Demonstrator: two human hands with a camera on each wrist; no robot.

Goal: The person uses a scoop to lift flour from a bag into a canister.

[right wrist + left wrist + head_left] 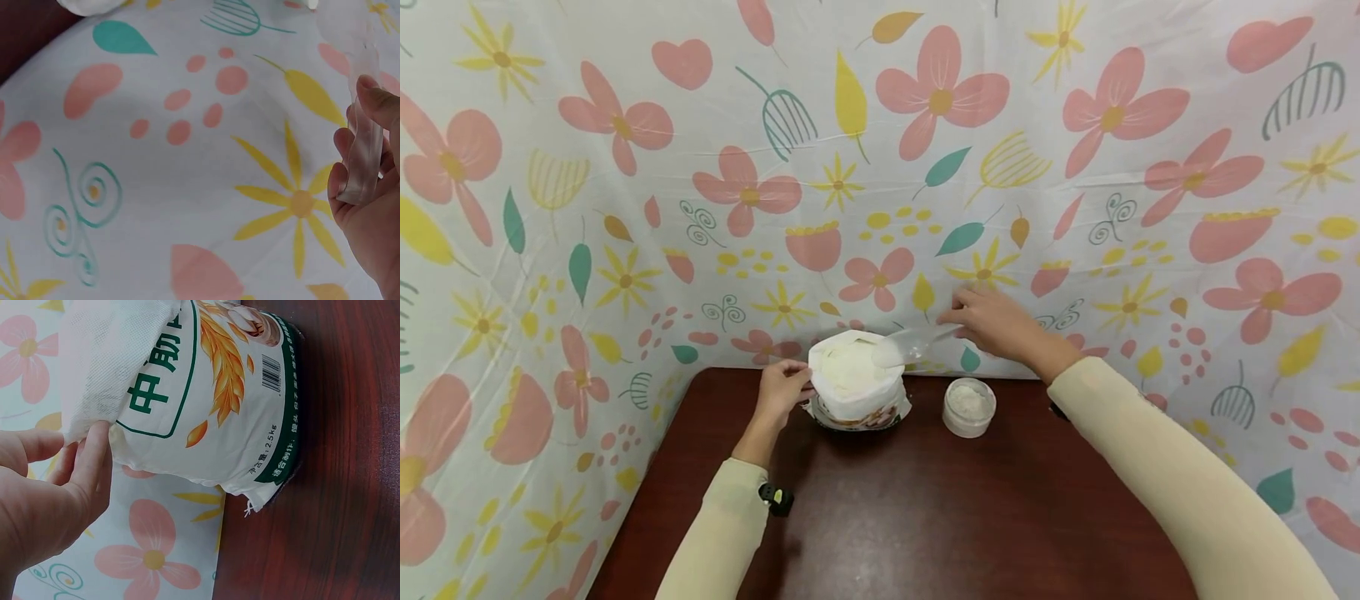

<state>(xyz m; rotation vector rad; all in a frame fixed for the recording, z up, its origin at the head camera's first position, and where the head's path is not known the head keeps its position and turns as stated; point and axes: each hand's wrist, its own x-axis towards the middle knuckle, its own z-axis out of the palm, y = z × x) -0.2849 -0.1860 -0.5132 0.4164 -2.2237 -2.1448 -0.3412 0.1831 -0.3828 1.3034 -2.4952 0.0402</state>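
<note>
An upright flour bag (857, 408) with a folded-down white rim stands near the back edge of the table, white flour (846, 367) showing in its mouth. My left hand (784, 390) pinches the turned-down rim between thumb and fingers; the left wrist view shows this grip on the bag (206, 425) from the side. With my right hand (996, 321) I hold a clear plastic scoop (917, 342) by its handle, its bowl tilted down over the bag's mouth. In the right wrist view the fingers curl round the scoop's handle (364, 144).
A clear round tub (968, 408) holding white powder stands to the right of the bag. Behind the dark red-brown table (910, 517) hangs a flower-patterned cloth (880, 208), close against the back edge; it continues along the left side.
</note>
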